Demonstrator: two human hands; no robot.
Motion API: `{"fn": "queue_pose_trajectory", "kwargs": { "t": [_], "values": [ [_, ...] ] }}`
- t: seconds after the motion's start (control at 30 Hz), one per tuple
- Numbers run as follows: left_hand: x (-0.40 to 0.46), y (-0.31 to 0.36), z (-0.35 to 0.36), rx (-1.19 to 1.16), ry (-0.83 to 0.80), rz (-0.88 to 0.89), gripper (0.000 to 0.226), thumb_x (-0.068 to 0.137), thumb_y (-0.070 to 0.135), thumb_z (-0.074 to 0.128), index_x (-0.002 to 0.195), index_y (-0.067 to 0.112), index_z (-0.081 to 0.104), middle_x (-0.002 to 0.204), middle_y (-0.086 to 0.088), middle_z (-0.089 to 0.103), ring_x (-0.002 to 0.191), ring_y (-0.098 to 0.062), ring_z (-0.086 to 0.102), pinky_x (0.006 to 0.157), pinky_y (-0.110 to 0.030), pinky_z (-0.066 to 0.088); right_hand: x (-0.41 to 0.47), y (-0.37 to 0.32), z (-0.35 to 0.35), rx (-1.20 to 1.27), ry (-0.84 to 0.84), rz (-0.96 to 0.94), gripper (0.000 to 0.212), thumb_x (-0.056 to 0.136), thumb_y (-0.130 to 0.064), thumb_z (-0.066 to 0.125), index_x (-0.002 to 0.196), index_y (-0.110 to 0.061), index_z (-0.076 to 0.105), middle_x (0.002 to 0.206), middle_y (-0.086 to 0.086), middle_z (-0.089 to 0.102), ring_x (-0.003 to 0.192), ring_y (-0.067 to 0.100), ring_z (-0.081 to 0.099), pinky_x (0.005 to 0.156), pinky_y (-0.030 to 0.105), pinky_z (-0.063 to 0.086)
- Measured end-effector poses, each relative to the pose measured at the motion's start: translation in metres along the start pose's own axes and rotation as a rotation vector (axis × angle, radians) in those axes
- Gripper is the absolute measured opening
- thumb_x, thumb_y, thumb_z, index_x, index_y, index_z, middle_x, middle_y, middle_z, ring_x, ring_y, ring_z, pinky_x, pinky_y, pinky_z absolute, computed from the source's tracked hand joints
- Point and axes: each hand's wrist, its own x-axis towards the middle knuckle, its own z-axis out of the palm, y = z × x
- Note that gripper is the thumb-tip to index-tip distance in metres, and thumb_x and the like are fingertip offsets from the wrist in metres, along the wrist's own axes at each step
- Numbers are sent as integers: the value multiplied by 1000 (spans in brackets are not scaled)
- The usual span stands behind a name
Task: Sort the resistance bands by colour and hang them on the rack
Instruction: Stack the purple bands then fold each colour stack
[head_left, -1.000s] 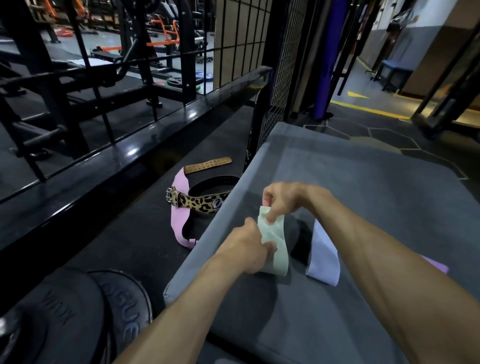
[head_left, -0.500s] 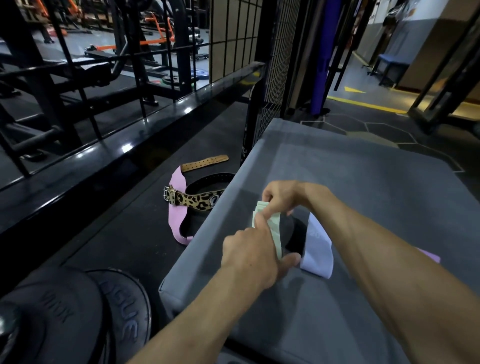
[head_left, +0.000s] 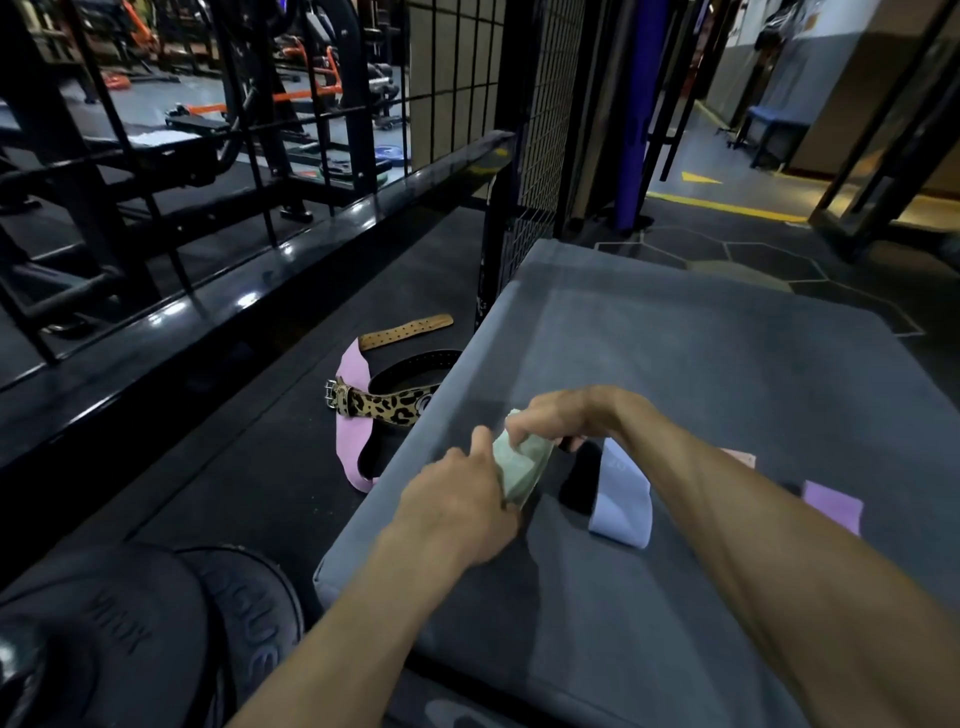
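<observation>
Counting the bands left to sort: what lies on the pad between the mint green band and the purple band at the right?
In the head view, a lavender band lies between the mint green band and the purple band.

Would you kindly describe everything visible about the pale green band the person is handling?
The pale green band looks like soft woven fabric, bunched and folded into a thick wad rather than lying flat. It sits just above the grey padded box, near its left edge. The left hand grips its lower side and the right hand pinches its top. A lavender band lies close by, apart from it.
</observation>
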Motion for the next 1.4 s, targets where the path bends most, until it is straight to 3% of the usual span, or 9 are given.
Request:
{"fn": "queue_pose_trajectory", "kwargs": {
  "t": [0.2,0.5,0.7,0.83,0.9,1.0,1.1,1.2,1.4],
  "values": [
    [-8,-12,-10,-105,9,49,50,88,40,69,117,18,35,110,-6,58,105,-29,58,73,-34,41,-8,5,4,252,-9,-100,17,84,-30,57,90,-15,64,83,-1,61,74,16,56,61,25,46],
    [-3,-9,-11,-113,98,102,49,86,42,69,116,25,35,102,-1,58,95,-26,58,70,-33,39,-16,13,-35,344,-109,-115,38,90,-17,72,124,-4,61,107,11,67,95,25,66,75,34,60],
    [20,12,-2,-65,125,96,59,90,41,69,131,29,29,116,-12,58,105,-34,62,71,-38,44,3,7,-49,226,-19,-66,37,88,-15,75,122,-9,61,116,12,69,100,24,68,90,42,59],
    [24,27,9,76,113,55,68,93,43,67,143,27,24,123,-14,52,112,-32,58,76,-36,39,7,3,-40,64,66,-30,33,89,-18,69,121,-16,63,109,3,65,99,20,62,83,40,58],
    [21,26,12,136,144,67,60,96,47,61,142,26,27,122,-10,50,112,-30,56,74,-35,38,5,1,-35,-8,74,-11,35,88,-23,66,122,-17,61,116,4,64,107,25,62,84,42,59],
    [17,21,17,185,194,99,49,98,50,54,136,27,35,118,-6,47,110,-27,54,71,-34,39,1,-2,-34,-136,116,-22,44,87,-31,67,126,-12,58,125,10,64,103,28,64,70,30,56],
    [16,20,17,178,205,119,46,98,53,52,133,27,38,117,-4,48,107,-26,56,71,-34,41,-4,0,-31,-256,304,-81,59,84,-38,75,132,-11,54,129,8,58,111,27,59,90,35,51],
    [15,20,15,187,188,111,45,97,54,52,131,27,40,117,-5,49,107,-27,58,72,-34,42,-10,3,-27,-266,454,-172,50,80,-34,79,121,-13,59,123,7,59,109,25,57,87,33,47],
    [15,19,13,199,178,112,45,98,53,51,133,27,38,116,-5,49,105,-26,59,70,-34,40,-6,5,-22,-148,376,-109,43,78,-30,79,111,-4,69,105,12,70,92,26,66,82,38,54]
  ]
}}
